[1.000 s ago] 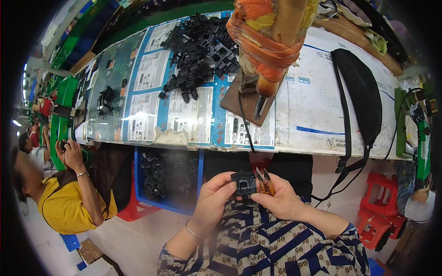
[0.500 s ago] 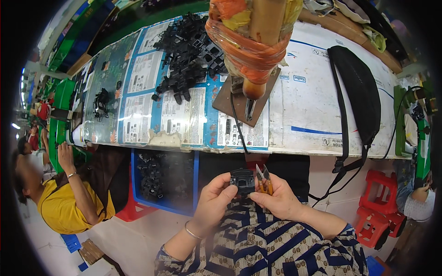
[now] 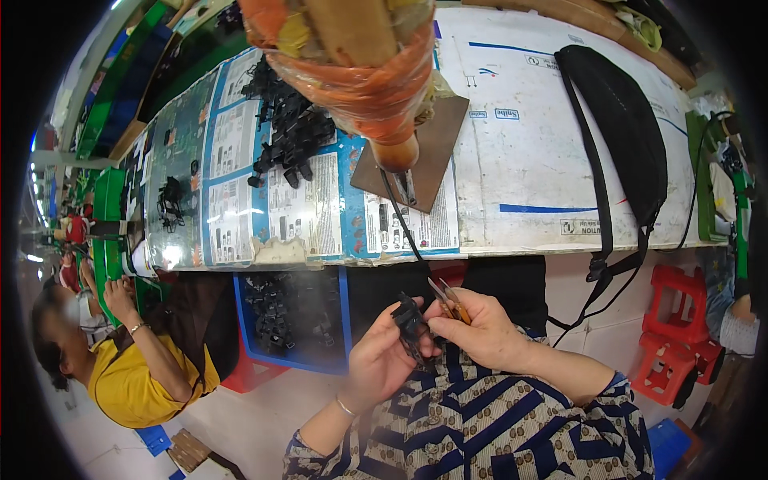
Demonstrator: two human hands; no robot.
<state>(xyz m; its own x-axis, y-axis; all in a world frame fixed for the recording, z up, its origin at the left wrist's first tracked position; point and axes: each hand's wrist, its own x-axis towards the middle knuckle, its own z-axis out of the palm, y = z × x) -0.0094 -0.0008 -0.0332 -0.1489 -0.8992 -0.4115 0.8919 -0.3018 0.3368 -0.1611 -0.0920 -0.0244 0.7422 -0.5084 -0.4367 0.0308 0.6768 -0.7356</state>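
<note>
Pale worktable (image 3: 520, 176) behind hands (image 3: 488, 330) around an angular black part (image 3: 408, 317) (tilted, edge-on) and orange-handled snips (image 3: 458, 310)

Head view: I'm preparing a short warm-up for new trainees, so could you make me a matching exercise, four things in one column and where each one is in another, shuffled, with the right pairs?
Things
1. black part
2. snips
3. black bag
4. blue bin

Places
A. lying on the right side of the table
B. in the right hand
C. by the table's near edge, with black pieces inside
D. in the left hand

Right pairs: 1-D, 2-B, 3-A, 4-C
</note>
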